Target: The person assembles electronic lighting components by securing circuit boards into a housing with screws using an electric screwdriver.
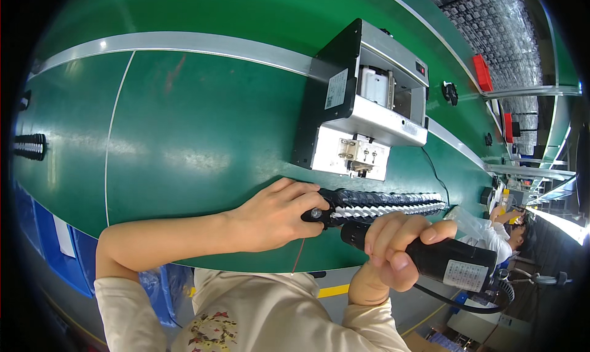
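Black cylindrical tool (pixel 436 254), probably weighty: right hand (pixel 393 249) wraps barrel. Black-and-white ridged stack (pixel 381 199), toward green bench (pixel 203 112) front edge, likely stiff: left hand (pixel 276 215) curls over graspable end.

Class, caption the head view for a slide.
Left hand on a row of black parts, right hand gripping a black corded tool.
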### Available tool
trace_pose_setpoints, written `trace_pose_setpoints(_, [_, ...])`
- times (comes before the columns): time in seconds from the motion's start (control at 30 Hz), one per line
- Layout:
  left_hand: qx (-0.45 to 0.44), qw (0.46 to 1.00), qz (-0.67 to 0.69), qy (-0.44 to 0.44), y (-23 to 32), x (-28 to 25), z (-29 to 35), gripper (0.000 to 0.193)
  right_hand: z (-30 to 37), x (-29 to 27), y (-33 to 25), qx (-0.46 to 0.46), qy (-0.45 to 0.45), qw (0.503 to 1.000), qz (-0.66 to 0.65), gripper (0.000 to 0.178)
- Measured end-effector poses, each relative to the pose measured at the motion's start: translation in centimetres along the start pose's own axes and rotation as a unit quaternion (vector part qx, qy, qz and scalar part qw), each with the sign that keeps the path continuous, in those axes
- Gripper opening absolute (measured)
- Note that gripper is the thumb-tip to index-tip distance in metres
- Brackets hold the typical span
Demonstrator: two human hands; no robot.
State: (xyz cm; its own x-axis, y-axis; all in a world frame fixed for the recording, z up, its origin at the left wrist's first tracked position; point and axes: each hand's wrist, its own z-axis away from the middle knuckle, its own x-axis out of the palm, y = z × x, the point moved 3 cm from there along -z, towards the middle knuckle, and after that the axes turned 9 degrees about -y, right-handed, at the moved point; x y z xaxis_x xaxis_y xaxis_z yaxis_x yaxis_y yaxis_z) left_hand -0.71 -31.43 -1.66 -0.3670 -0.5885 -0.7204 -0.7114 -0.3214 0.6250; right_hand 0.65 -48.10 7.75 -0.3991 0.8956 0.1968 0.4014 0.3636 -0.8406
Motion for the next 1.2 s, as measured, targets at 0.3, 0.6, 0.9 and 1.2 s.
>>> trace_pose_setpoints(0.3, [0.000,1.000,-0.005,0.017,0.1,-0.1,-0.2,0.018,0.1,1.4,-0.4,-0.047,-0.130,0.987,0.076,0.038])
trace_pose_setpoints(0.6, [-0.003,1.000,-0.002,0.001,0.7,-0.4,-0.1,0.021,0.5,1.2,0.1,-0.033,-0.135,0.989,0.045,0.034])
trace_pose_setpoints(0.9, [-0.023,0.998,0.057,-0.002,0.6,-1.3,-0.7,0.026,-1.0,-2.9,-3.9,-0.150,-0.027,0.985,-0.086,0.043])
trace_pose_setpoints(1.2, [-0.094,0.981,0.107,-0.129,-2.8,-10.0,2.1,0.044,-0.7,-6.6,-3.5,-0.119,-0.068,0.990,-0.009,0.049])
